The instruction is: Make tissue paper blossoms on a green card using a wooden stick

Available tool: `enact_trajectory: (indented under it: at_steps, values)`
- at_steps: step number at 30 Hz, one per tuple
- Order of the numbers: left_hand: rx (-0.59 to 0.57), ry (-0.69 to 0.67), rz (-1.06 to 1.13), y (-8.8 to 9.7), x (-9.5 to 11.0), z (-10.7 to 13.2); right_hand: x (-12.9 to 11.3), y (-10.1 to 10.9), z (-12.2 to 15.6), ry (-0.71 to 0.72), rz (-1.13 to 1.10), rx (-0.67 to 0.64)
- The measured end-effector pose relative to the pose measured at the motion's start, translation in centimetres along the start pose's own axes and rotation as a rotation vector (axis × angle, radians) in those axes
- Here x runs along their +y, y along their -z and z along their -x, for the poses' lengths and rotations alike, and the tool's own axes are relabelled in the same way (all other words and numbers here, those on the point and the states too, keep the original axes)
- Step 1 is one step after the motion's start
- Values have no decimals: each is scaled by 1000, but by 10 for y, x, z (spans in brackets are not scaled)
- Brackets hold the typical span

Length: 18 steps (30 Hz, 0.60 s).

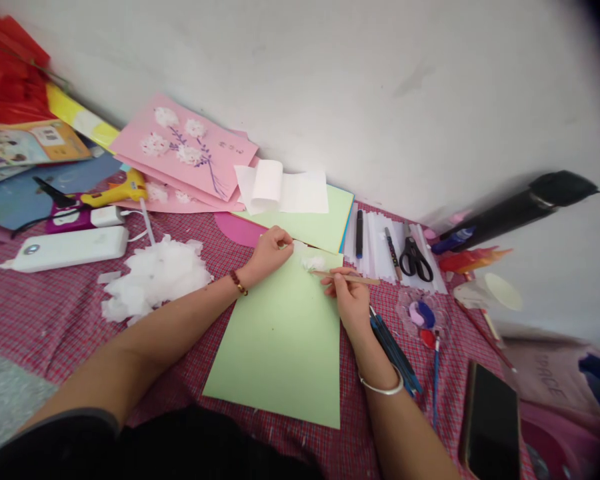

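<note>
A thin wooden stick (357, 277) is pinched between the thumb and fingers of the right hand (351, 298), and its tip is held at the near side of a small white tuft (313, 263). The tuft is placed close to the far edge of a green sheet (280, 347), towards its far right corner. The left hand (271, 252) is rested by the sheet's far left corner with its fingers curled; whether anything is pinched there cannot be told. A pile of white pieces (155, 275) is heaped left of the sheet, beside a white power bank (77, 249). Pink cards (180, 147) with white flowers are stacked at the table's far edge, by the wall. Black scissors (416, 260) are laid towards the far right corner, and a dark phone (493, 420) is set near the right edge.
</note>
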<state>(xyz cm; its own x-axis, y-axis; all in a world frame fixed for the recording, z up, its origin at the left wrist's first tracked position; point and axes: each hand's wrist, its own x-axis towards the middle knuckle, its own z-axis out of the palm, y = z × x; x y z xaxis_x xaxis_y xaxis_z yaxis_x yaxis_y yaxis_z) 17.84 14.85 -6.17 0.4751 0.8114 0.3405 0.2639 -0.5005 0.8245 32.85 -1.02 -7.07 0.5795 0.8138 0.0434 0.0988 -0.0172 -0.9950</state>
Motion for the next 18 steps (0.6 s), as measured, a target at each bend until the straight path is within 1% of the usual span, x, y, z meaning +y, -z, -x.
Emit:
enact_trajectory:
  at_steps: [5, 8, 10, 12, 13, 14, 15, 16, 18]
  values:
    - [-6, 33, 49, -3, -2, 2, -2, 0, 0, 43, 54, -23]
    - [4, 84, 87, -3, 0, 2, -1, 0, 0, 48, 40, -10]
    - [-9, 112, 114, -4, 2, 1, -1, 0, -1, 43, 27, -7]
    - [-31, 115, 118, -4, 3, 2, 0, 0, -1, 37, 12, 0]
    - [-39, 95, 99, -4, 3, 2, 0, 0, -1, 38, 7, 6]
    - [-49, 49, 59, -4, 4, 3, 0, 0, -1, 39, 6, 14]
    - [-61, -27, -5, -5, 5, 5, -1, -1, -1, 40, 10, 22]
    - [-79, -129, -90, -5, 6, 6, -1, -1, -1, 40, 18, 27]
    - [-158, -371, -292, -5, 9, 11, -2, -1, -1, 37, 40, 32]
